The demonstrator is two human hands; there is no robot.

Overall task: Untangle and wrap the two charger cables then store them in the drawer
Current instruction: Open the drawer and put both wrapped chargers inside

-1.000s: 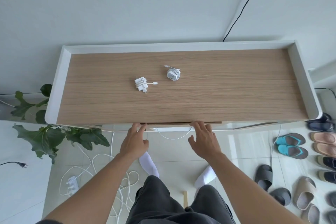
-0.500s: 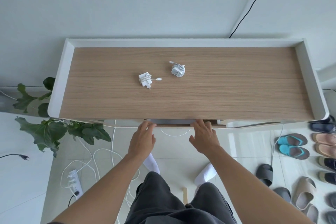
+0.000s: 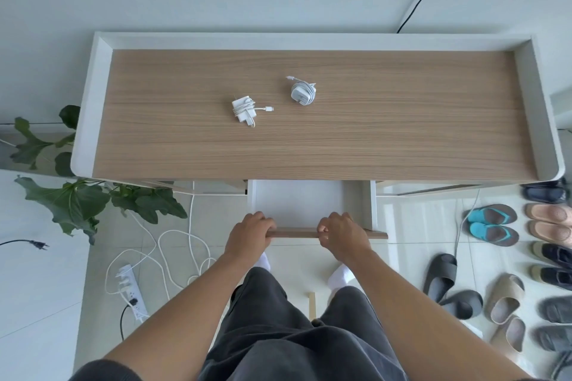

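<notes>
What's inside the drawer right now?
Nothing visible: the open part of the drawer shows only a bare white bottom. Its rear portion sits under the desk top, hidden. Both chargers lie on top.

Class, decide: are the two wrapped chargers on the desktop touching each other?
Apart. The head view shows bare wood between the left charger and the right charger.

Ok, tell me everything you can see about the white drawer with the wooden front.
The white drawer with the wooden front is pulled partly out below the middle of the wood-topped desk. Its white walls and floor look bare. The left hand and right hand both grip the thin, light wooden front edge.
</notes>
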